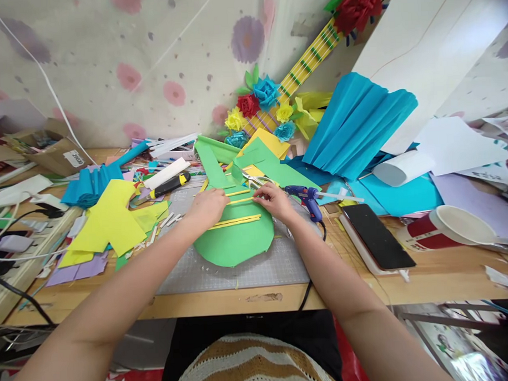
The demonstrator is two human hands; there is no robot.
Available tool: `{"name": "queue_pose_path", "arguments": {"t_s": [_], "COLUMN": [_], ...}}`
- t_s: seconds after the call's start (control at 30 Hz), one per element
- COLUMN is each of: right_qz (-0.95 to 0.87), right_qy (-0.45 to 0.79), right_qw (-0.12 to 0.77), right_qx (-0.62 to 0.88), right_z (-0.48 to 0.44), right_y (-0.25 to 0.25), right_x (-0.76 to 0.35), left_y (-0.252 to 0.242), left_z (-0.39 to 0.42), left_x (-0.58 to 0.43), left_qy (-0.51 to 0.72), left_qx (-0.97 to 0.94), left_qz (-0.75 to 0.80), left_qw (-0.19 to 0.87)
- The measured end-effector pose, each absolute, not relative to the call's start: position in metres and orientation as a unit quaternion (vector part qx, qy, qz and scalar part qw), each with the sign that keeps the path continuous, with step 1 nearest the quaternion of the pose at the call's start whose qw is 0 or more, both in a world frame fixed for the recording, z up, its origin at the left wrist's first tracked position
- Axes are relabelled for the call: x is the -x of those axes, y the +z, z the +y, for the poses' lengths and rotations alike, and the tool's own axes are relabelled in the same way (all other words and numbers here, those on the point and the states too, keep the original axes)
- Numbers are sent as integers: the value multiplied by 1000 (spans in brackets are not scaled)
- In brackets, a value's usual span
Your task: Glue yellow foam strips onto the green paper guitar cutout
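Note:
A green paper guitar-shaped cutout [235, 247] lies on the grey cutting mat [281, 267]. My left hand [210, 206] rests over its left side, fingers closed at one end of a thin yellow paper strip [241, 201]. The other end is pinched between the fingertips of my right hand [273, 201]. Just below, a pair of yellow strips [238, 220] lies across the green paper. Scissors [256, 179] sit behind my right hand, partly covered by it. A blue glue gun [307, 198] lies to its right.
A utility knife [170, 184], yellow paper [109, 218] and paper scraps crowd the left side. On the right are a phone [378, 236], a paper cup [447, 228] and blue crepe paper [356, 131]. A flower-decorated paper guitar [292, 83] leans on the wall.

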State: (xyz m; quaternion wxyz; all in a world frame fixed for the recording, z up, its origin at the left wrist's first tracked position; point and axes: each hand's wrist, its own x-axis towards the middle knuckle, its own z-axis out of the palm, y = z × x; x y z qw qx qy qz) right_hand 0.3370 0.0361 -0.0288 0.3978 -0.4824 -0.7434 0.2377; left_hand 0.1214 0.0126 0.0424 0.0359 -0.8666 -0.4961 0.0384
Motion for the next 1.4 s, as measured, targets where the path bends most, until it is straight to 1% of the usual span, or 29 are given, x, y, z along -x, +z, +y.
{"name": "queue_pose_path", "arguments": {"t_s": [0.1,0.27,0.4,0.53,0.63,0.7,0.9,1.0,1.17,1.27,1.4], "right_qz": [-720,-689,-690,-690,-674,-656,-623,-637,-665,-670,-676], "right_qy": [278,320,327,333,354,375,416,392,346,339,335], "right_qw": [417,432,425,428,438,445,457,453,433,428,423], "right_qx": [480,487,485,478,478,480,479,486,501,503,502], "right_z": [38,40,42,44,44,43,40,40,40,39,39], "right_y": [-32,-34,-34,-35,-37,-38,-38,-38,-40,-39,-37], "right_x": [-338,-341,-340,-338,-337,-337,-343,-346,-346,-345,-343], "left_y": [41,20,-4,-16,-21,-25,-34,-36,-29,-21,-17], "left_z": [16,19,15,10,7,5,19,32,28,15,5], "left_x": [-108,-68,-52,-52,-53,-53,-56,-56,-59,-61,-63], "left_qy": [-55,-345,-429,-475,-501,-492,-464,-481,-521,-505,-469], "left_qx": [850,714,631,593,541,527,575,572,567,613,647], "left_qz": [-523,-591,-606,-592,-613,-624,-595,-594,-598,-574,-566], "left_qw": [-16,-146,-224,-270,-285,-300,-315,-297,-225,-200,-203]}}
